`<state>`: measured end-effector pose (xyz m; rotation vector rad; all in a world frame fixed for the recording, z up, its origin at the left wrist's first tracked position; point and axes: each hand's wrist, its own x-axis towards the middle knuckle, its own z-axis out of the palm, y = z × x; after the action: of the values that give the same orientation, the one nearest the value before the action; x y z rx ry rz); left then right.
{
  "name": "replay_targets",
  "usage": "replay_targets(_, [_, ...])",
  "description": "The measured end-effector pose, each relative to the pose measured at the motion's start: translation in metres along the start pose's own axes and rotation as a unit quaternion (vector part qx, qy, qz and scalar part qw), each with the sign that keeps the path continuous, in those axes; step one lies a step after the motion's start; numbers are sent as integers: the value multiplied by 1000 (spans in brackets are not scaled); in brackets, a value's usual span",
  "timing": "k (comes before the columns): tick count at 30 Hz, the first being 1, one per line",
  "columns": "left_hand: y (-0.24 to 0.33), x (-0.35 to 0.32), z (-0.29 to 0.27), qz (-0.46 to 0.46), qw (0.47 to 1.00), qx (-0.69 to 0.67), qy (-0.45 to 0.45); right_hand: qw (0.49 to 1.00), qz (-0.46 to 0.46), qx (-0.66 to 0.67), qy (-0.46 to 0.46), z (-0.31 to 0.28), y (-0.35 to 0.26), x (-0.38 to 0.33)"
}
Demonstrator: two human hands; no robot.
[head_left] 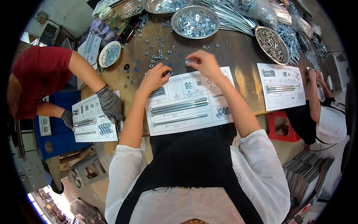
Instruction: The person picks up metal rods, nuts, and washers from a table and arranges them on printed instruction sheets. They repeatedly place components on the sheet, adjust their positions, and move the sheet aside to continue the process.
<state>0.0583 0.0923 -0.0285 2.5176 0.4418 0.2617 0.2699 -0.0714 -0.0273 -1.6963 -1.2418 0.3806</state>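
In front of me a printed sheet bears several long bolts, one thinner long bolt and a cluster of nuts. My left hand is over the sheet's upper left corner, its fingers curled around small nuts. Shorter bolts lie partly beneath that hand. Just past the sheet's top edge, my right hand is slightly blurred, thumb and fingertips pinched on a small silvery-blue piece too small to name. Loose nuts are scattered on the wooden table beyond my left hand.
A steel bowl of washers stands ahead, with a bowl of small screws at right and a white dish at left. Long rods lie behind. A gloved co-worker's hand touches the left sheet; another person works beyond the right sheet.
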Motion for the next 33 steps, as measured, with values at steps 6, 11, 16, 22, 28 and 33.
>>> replay_targets(6, [-7,4,4,52,999,-6,-13,993,119,-10,14,-87,5,-75])
replay_targets(11, [16,13,-5,56,995,48,-67,979,201,15,20,-115,17,-142])
replay_targets(16, [-2,12,0,98,991,76,-58,976,207,32,59,-124,22,-169])
replay_targets(22, [14,17,3,5,1000,8,8,986,165,-31,25,-120,-2,-169])
replay_targets(28, [147,-6,72,87,986,-133,-45,988,111,-74,-77,-115,-6,-170])
replay_targets(33, [172,-15,119,132,989,-26,-69,981,76,-144,-107,-112,-11,-171])
